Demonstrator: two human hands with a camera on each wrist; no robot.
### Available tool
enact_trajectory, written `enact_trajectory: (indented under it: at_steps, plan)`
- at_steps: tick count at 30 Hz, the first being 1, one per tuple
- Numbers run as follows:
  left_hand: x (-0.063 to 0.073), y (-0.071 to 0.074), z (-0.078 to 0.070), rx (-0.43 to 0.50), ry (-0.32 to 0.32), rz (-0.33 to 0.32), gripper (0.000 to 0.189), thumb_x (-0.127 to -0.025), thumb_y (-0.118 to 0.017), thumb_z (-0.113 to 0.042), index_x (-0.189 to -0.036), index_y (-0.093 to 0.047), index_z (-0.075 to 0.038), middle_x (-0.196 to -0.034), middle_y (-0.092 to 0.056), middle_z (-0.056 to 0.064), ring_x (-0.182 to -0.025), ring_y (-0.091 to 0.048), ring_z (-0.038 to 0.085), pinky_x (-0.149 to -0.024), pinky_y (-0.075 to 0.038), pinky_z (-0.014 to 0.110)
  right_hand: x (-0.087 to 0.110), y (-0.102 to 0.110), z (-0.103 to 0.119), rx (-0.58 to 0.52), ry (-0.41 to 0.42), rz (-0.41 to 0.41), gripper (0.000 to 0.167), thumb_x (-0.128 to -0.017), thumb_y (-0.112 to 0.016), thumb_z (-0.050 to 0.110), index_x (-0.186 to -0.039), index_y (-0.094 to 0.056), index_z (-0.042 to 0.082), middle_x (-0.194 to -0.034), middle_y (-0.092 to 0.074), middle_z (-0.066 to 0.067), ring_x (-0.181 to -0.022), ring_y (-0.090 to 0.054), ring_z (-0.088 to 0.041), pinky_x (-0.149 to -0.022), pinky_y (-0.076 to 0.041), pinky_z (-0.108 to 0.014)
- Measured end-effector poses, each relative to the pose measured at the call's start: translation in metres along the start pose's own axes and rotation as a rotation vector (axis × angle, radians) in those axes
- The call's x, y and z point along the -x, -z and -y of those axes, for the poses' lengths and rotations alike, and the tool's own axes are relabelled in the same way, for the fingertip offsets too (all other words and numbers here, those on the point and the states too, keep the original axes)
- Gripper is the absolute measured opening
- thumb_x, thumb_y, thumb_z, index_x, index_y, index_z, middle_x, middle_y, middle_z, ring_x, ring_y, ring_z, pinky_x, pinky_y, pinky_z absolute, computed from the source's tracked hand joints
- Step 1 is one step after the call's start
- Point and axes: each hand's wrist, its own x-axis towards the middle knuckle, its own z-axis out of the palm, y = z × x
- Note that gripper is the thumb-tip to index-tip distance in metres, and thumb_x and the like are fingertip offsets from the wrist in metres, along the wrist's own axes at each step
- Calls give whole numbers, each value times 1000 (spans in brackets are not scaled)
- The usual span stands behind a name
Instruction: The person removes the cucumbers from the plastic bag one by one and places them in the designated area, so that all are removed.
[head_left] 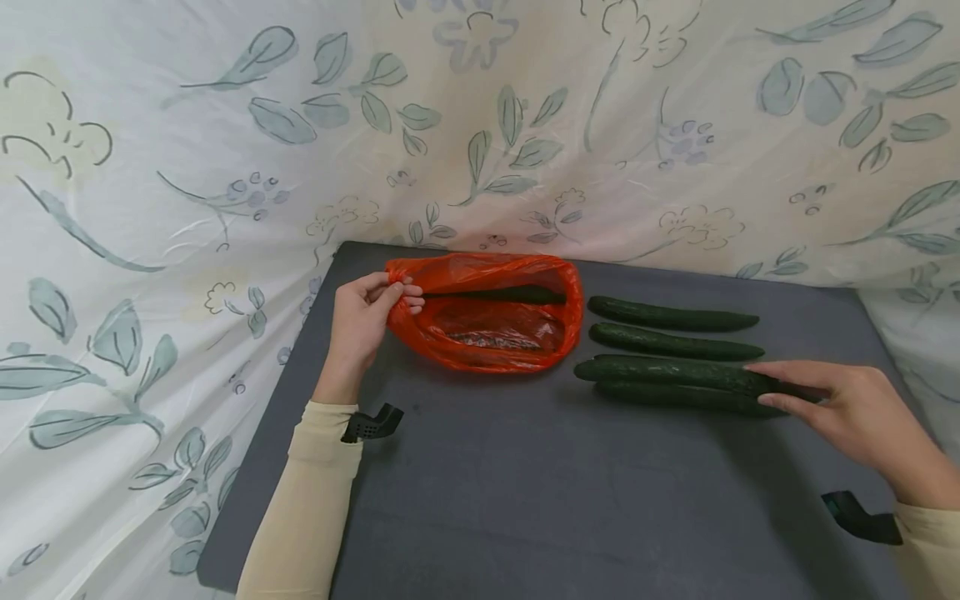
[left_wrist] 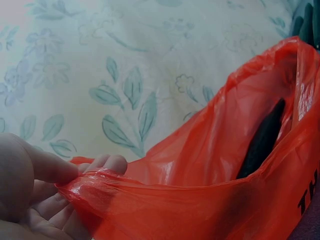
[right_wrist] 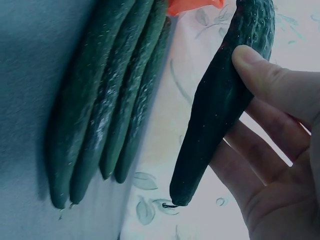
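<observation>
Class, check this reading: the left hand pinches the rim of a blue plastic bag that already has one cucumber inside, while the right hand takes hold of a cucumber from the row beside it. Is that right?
One detail is wrong: the plastic bag is orange-red, not blue, as the head and left wrist views show. The rest stands: the left hand pinches its rim, one cucumber inside shows, and the right hand takes hold of a cucumber from the row.

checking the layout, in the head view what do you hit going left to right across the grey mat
left hand pinching the bag's rim → orange plastic bag with a cucumber inside → cucumbers lying on the mat → right hand holding the end of a cucumber
</observation>
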Motion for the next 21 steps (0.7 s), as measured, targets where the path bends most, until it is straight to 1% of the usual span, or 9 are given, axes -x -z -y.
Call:
enact_trajectory:
  at_steps: [3, 5, 9, 14, 17, 21]
  plan:
    - [0, 0, -1, -9, 7, 1, 29, -110, -61, 1, -132, -64, 20, -107, -77, 25, -84, -80, 24, -84, -67, 37, 5, -2, -3, 4, -12, 22, 55, -68, -98, -1, -120, -84, 10, -109, -80, -19, -81, -76, -35, -54, -55, -24]
    - [0, 0, -1, -11, 8, 1, 29, -110, -61, 1, -132, -64, 19, -107, -77, 26, -84, -80, 23, -84, -67, 37, 9, -4, -7, 0, -15, 37, 54, -68, -97, -2, -119, -84, 10, -108, -80, -20, -81, -76, -34, -53, -56, -26]
    - [-1, 1, -2, -13, 9, -1, 29, -109, -62, 1, -132, -64, 19, -107, -76, 26, -83, -80, 21, -84, -67, 36, 14, -7, -13, -20, -12, 61, 53, -67, -97, -2, -118, -84, 10, -106, -80, -18, -81, -76, -30, -54, -57, -24]
    - [-1, 1, -2, -20, 15, -7, 29, -110, -61, 1, -132, -64, 19, -108, -77, 25, -83, -80, 20, -84, -66, 36, 18, -9, -18, -21, -20, 97, 52, -69, -97, -1, -118, -84, 10, -105, -80, -17, -79, -76, -25, -54, -57, -24]
    - [-1, 1, -2, -29, 16, -6, 29, -110, -61, 0, -132, -65, 18, -108, -76, 26, -83, -80, 21, -84, -66, 36, 21, -12, -20, -28, -43, 141, 49, -71, -96, 1, -118, -84, 9, -105, -80, -18, -79, -76, -24, -54, -58, -26]
    - [-2, 2, -1, -40, 14, -3, 28, -110, -61, 0, -132, -65, 18, -109, -76, 28, -84, -80, 22, -85, -66, 36, 23, -17, -22, -26, -55, 186, 46, -73, -96, 3, -117, -84, 7, -105, -80, -19, -75, -75, -17, -52, -58, -25]
